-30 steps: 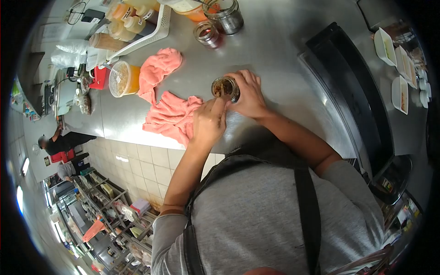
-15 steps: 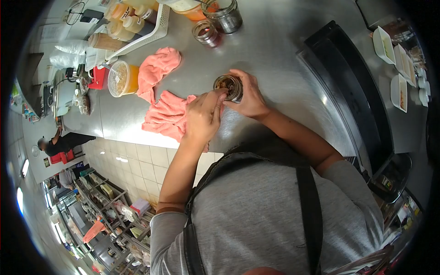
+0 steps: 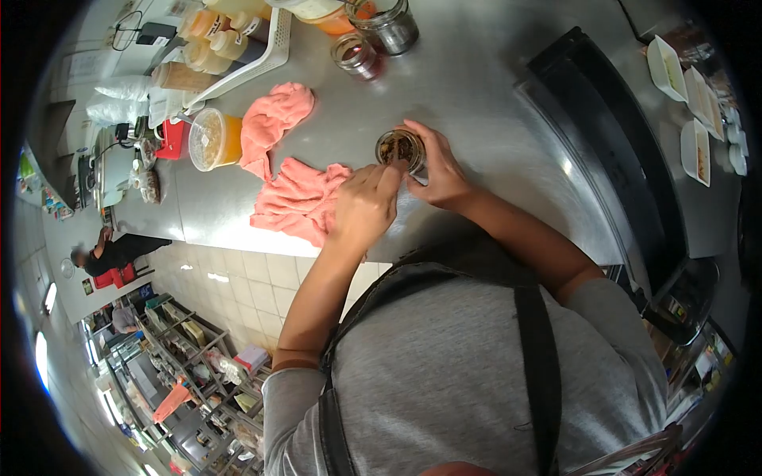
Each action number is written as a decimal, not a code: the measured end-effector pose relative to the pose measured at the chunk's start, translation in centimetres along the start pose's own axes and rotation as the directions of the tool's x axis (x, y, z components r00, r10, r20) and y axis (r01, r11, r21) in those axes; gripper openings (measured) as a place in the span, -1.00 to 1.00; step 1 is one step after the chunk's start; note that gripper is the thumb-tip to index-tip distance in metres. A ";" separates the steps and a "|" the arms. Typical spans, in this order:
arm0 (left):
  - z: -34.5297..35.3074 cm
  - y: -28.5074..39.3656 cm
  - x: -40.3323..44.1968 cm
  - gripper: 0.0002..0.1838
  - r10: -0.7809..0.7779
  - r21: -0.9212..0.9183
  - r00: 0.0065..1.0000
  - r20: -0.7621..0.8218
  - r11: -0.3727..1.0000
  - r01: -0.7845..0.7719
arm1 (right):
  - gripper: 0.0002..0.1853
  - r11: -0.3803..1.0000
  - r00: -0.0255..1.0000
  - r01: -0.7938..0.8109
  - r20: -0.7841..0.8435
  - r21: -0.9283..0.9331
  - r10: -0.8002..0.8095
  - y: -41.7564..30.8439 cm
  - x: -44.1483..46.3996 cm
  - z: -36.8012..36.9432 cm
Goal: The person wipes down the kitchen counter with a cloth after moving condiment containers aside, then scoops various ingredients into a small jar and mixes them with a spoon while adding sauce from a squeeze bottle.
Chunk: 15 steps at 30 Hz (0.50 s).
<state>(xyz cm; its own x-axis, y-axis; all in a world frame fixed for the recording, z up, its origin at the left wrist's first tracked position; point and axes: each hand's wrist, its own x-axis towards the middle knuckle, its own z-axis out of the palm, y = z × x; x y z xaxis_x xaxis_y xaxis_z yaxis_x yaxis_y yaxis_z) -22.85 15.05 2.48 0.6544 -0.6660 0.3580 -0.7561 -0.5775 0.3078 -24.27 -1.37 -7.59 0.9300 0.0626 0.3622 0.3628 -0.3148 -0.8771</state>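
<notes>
A small open glass jar (image 3: pixel 386 141) with dark brown, bitty contents stands on the steel counter. My right hand (image 3: pixel 441 170) is wrapped round its right side, thumb and fingers apart across the glass. From the near left, my left hand (image 3: pixel 367 205) reaches to the jar's mouth with its fingers bent together and the fingertips at or inside the rim. Whatever those fingers hold, if anything, is hidden. A crumpled pink towel (image 3: pixel 295 198) lies against my left hand and wrist.
Behind the jar stand a small glass jar (image 3: pixel 355 57) and a larger one (image 3: pixel 393 30). Further left are a second pink cloth (image 3: pixel 275 119), an orange-filled tub (image 3: pixel 230 140) and a white basket (image 3: pixel 278 44) of bottles. A black ledge (image 3: pixel 611 127) runs along the right.
My left hand has shifted slightly right and towards my body, uncovering more of the jar's contents. The right hand keeps its hold on the jar.
</notes>
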 end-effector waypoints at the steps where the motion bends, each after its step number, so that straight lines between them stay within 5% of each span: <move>1: 0.2 0.1 -0.2 -0.86 -0.001 0.001 1.000 0.001 1.000 0.001 | -0.01 1.000 1.000 -0.014 0.001 -0.009 0.014 -0.1 -0.1 0.0; 4: -0.1 1.0 -0.3 -0.84 -0.159 -0.196 0.986 -0.045 0.969 0.148 | 0.01 0.998 0.998 -0.064 0.013 -0.018 0.065 -0.4 -0.2 -0.2; 8: -0.7 0.7 -0.3 -0.85 -0.015 -0.036 0.998 -0.061 0.999 0.013 | 0.01 0.994 0.995 0.071 -0.068 -0.079 -0.076 -0.4 -0.3 0.0; 10: -0.1 0.3 -0.8 -0.85 0.006 0.022 1.000 0.009 1.000 -0.006 | 0.00 0.984 0.996 -0.070 -0.034 0.161 0.077 0.6 -0.6 0.3; 15: -1.0 1.1 -0.9 -0.78 0.048 -0.057 0.997 -0.067 0.997 -0.052 | -0.01 1.000 0.999 -0.022 -0.041 0.002 0.022 -0.5 -0.7 -0.4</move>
<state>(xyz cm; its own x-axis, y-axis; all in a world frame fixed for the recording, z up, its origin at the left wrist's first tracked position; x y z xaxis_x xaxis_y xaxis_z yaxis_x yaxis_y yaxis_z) -24.29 15.43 3.37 0.6158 -0.6600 0.4302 -0.7879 -0.5146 0.3383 -25.13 -1.60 -7.29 0.9346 0.0165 0.3553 0.3422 -0.3138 -0.8857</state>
